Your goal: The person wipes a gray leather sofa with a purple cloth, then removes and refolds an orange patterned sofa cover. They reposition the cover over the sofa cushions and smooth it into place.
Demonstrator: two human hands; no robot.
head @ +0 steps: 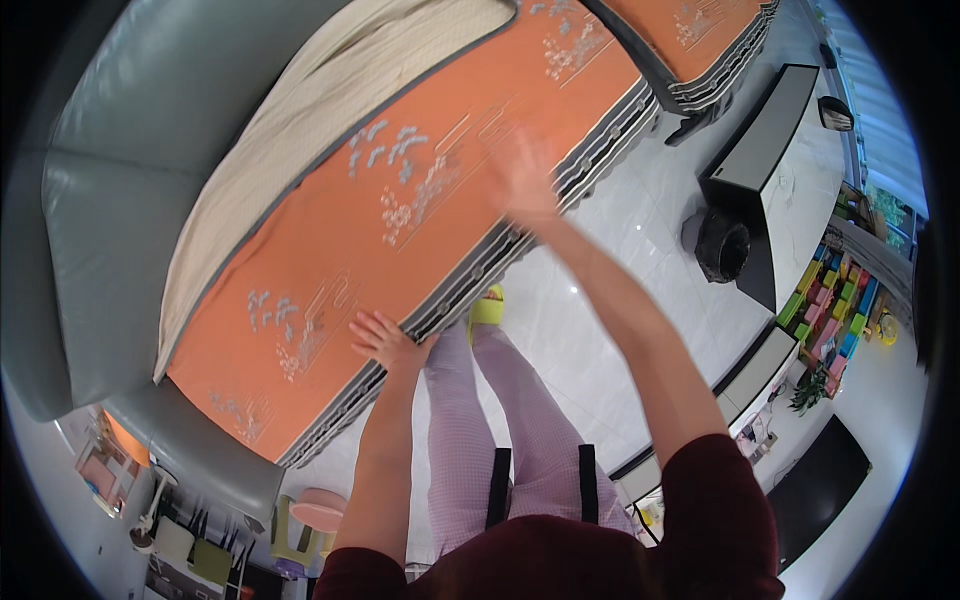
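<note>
My left hand (pixel 388 341) rests with spread fingers near the front edge of an orange sofa cover (pixel 375 247) with printed blossoms and a dark striped border. My right hand (pixel 525 176), blurred, is over the same cover farther up and to the right, its fingers apart; whether it touches the cloth cannot be told. Neither hand holds anything. Behind the orange cover, a beige cloth (pixel 247 180) lies along the foot of the grey-green leather sofa backrest (pixel 157 105).
A sofa armrest (pixel 202 450) is at the lower left. A black-lined trash bin (pixel 721 247) stands beside a low cabinet (pixel 802 180) on the right. Pink and green stools (pixel 319 510) stand at the bottom left. Another orange-covered seat section (pixel 690 37) is at the top right.
</note>
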